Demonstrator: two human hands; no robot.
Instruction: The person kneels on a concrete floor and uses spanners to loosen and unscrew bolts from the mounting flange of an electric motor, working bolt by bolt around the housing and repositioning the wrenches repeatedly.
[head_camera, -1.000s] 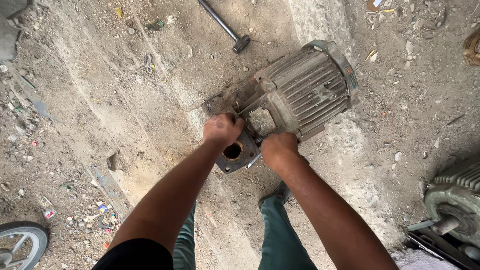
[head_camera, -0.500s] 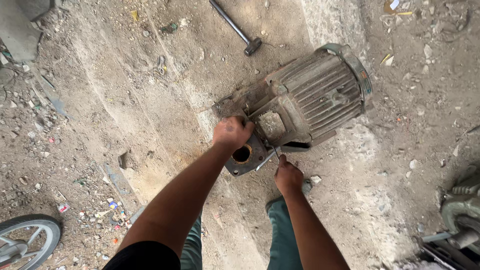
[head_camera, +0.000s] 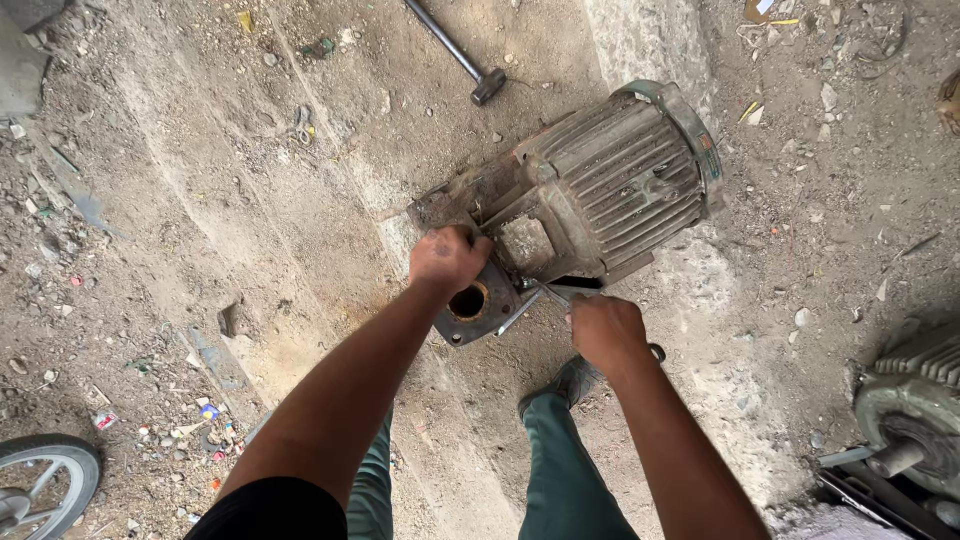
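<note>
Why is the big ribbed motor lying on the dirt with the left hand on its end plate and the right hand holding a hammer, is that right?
Nearly. The right hand holds a slim metal tool, not a hammer. The head view shows the hammer lying untouched on the ground beyond the motor. The left hand does rest on the end plate.

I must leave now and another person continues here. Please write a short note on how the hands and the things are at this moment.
Left hand: pressed on the flange end of the old ribbed motor, lying on the dirt ground.
Right hand: shut on a thin metal tool, tip at the flange plate.
Hammer lies beyond the motor.
Done: not clear.
Left: the plate is still on.
</note>
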